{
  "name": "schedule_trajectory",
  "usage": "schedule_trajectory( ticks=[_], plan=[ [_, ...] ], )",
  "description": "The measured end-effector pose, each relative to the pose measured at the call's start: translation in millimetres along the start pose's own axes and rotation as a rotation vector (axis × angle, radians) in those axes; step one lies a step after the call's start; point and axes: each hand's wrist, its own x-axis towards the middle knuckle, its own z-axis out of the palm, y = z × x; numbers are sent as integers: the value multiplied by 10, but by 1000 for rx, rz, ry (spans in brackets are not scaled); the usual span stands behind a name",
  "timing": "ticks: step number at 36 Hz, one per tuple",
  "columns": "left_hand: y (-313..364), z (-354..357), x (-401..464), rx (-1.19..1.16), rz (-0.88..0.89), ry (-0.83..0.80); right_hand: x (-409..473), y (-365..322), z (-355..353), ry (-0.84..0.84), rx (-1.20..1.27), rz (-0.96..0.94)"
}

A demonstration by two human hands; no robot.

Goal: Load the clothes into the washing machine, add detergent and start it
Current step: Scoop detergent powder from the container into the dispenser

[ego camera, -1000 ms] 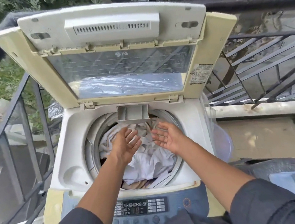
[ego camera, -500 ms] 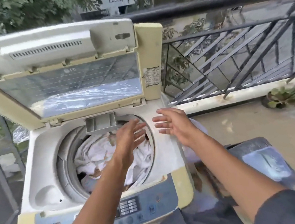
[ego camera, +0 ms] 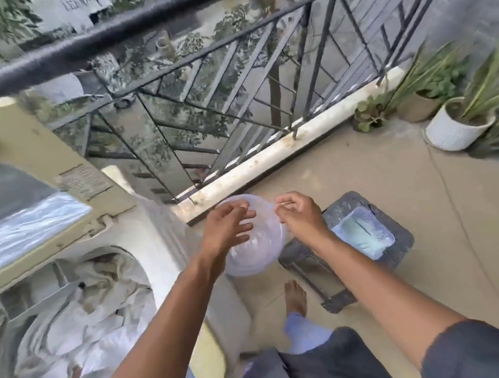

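Note:
The washing machine (ego camera: 153,230) stands at the left with its lid (ego camera: 22,171) raised. White and beige clothes (ego camera: 86,325) fill the drum. To the right of the machine is a clear round plastic container (ego camera: 257,253), held over the floor. My left hand (ego camera: 227,233) rests on its top with fingers spread. My right hand (ego camera: 302,215) pinches the container's far right rim between thumb and forefinger. What the container holds cannot be made out.
A dark stool (ego camera: 365,206) with a pale blue packet (ego camera: 362,233) on it stands just right of my hands. A black railing (ego camera: 231,97) bounds the balcony. Potted plants (ego camera: 458,124) sit at the far right. My bare foot (ego camera: 294,297) is on the tan floor.
Both hands left the drum and moved right, past the machine's edge, onto the clear container. My view swung right towards the balcony floor and stool.

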Motion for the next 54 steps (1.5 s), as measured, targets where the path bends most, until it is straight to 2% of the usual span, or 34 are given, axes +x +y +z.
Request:
schedule_trajectory(
  ticks=[11,14,21,27,32,36,42,48,54],
  plan=[
    [-314,1474,737,354,-98,-183,454,1364,-1009,151,-313,137],
    [-518,1784,955,477,-115,-254,552,1803,-1182,175,-498,210],
    [-1121,2288,1530,648,-174,-350,671,2510,-1436,196,-684,301],
    [-1201,2645,1736,776,-191,-413,830,2778,-1498,67,-655,379],
    [-1275,2746,1858,798,-214,-449,918,2792,-1504,39,-569,414],
    [-1419,2691,1999,756,-214,-420,931,2732,-1514,53,-494,388],
    [-1222,2583,1904,618,-194,-336,921,2454,-1530,109,-525,329],
    [-755,2262,1673,432,-139,-231,893,1884,-1534,90,-593,208],
    [-314,1563,1424,334,-9,-113,745,1102,-1394,27,-586,42]
  ],
)
